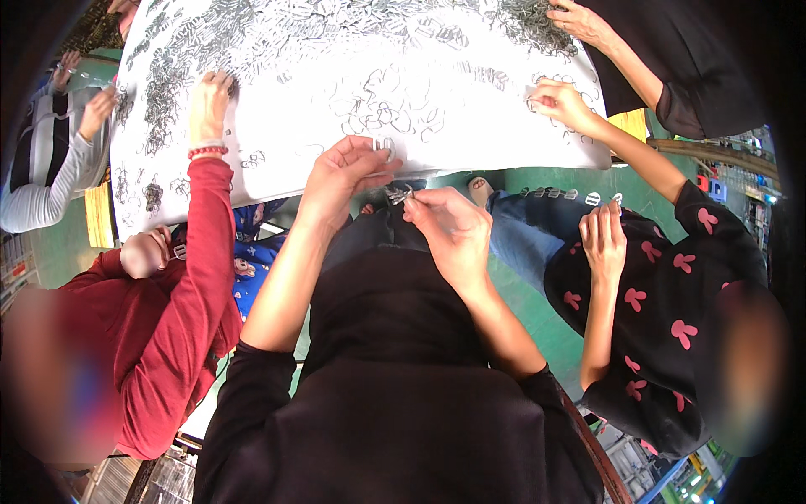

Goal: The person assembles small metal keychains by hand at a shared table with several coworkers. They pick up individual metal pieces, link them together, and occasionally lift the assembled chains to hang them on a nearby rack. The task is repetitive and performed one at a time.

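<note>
My left hand [346,178] is closed in a pinch at the table's near edge. Between its thumb and fingertips sits a small silver slide buckle [384,148]. Lower and to the right, my right hand [453,231] is also closed, its thumb and forefinger pinching a small cluster of dark metal buckles [398,195] just off the table's edge. The two hands are apart. Just beyond them, loose thin wire rings [386,105] lie scattered on the white tabletop [294,160].
Heaps of metal pieces [252,42] cover the table's far side. To my left, a person in a red sleeve [206,193] reaches onto it. At right, a person in a patterned black shirt [663,277] handles rings and a row of buckles [550,193]. Another person's hand [583,23] is beyond.
</note>
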The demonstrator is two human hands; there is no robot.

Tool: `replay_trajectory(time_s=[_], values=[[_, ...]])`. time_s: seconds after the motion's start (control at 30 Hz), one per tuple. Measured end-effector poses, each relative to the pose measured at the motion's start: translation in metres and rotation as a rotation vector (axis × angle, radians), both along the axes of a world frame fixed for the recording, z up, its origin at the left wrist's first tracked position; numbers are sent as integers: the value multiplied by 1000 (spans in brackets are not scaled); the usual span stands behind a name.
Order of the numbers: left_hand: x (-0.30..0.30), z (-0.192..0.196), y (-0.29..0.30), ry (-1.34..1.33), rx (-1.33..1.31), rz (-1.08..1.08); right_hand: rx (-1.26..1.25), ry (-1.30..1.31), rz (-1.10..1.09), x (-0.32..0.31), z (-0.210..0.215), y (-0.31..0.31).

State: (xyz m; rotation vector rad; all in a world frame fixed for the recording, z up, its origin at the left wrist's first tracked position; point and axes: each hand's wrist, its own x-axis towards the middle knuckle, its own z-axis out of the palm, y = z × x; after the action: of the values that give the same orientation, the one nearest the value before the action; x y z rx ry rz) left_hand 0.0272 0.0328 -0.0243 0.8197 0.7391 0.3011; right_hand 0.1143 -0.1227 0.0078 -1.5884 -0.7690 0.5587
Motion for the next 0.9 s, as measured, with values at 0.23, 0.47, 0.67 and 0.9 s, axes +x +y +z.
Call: replay_trajectory(time_s=[0.23,0.47,0.67,0.9], values=[[-13,23,-27,3,245,65,-8,-14,-33,-6,-7,13],[-22,24,-38,-31,412,137,-18,-26,-46,-14,-20,21],[-31,17,-31,34,586,163,-55,-15,27,-6,-29,21],[-39,16,-33,50,734,108,-414,-335,-57,85,-86,78]])
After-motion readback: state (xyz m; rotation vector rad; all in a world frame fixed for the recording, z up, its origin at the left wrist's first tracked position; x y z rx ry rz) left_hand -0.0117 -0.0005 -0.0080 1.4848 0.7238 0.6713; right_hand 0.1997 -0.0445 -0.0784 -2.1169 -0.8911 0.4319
